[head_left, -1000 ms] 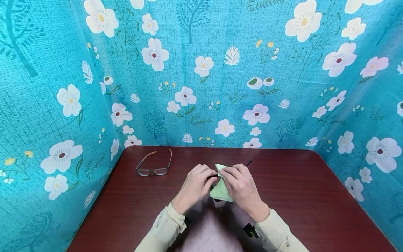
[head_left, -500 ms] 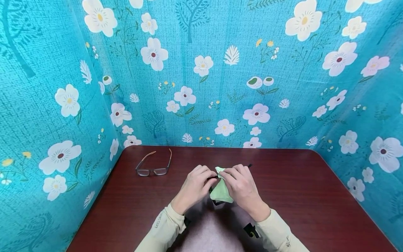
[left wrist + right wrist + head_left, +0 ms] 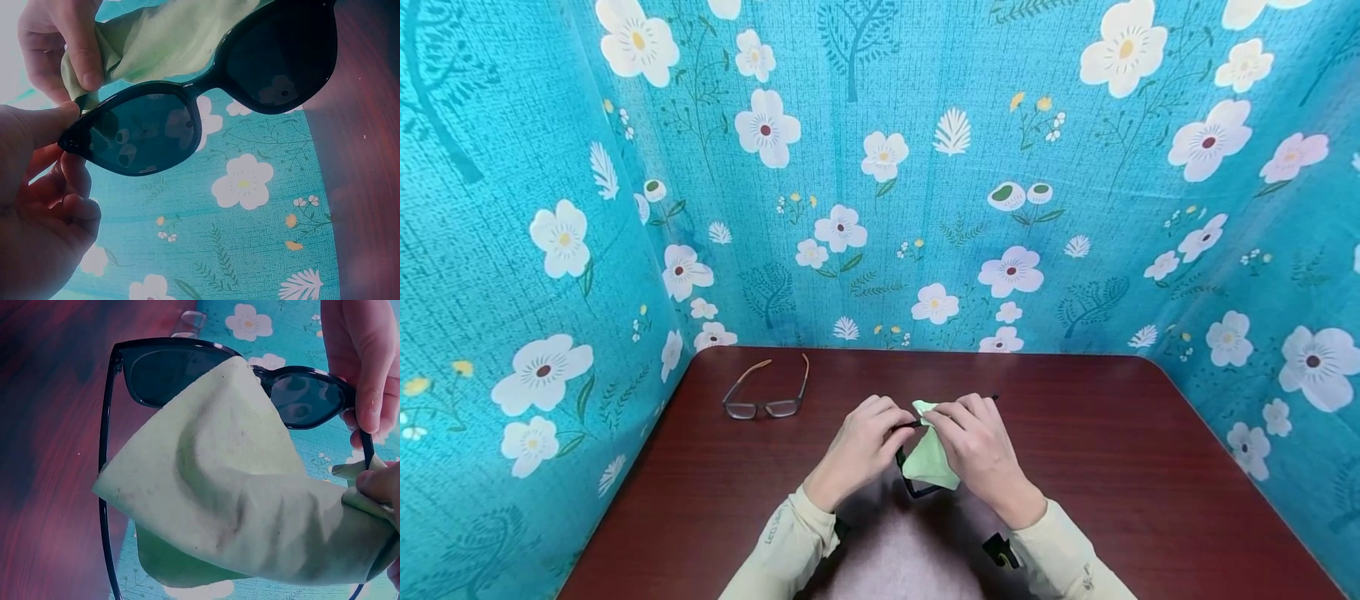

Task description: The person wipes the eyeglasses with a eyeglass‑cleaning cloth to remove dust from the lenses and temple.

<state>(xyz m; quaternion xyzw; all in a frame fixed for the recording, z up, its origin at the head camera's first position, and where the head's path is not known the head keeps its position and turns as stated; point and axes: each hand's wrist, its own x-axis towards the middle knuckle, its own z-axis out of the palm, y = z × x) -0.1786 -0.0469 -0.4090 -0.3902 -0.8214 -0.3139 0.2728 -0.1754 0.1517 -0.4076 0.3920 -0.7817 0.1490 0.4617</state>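
Observation:
My left hand [image 3: 865, 442] pinches a pair of black sunglasses [image 3: 147, 131] with dark lenses at one hinge corner, thumb on top and fingers curled beneath. A light green cleaning cloth [image 3: 930, 462] is wrapped over the temple arm near that hinge. My right hand [image 3: 977, 446] pinches the cloth around this arm, close to the left fingertips. In the right wrist view the loose part of the cloth [image 3: 231, 475] hangs in front of the frame and covers part of one lens. The other temple arm [image 3: 105, 434] stands unfolded.
A second pair of glasses [image 3: 763, 410], with clear lenses and orange-tipped arms, lies unfolded at the back left of the dark red table [image 3: 1105, 450]. A blue flowered curtain [image 3: 880, 200] encloses the back and sides.
The front of the sunglasses has tilted slightly, so more of the black frame shows below the cloth. Both hands have lowered a little. The glasses on the table stay put.

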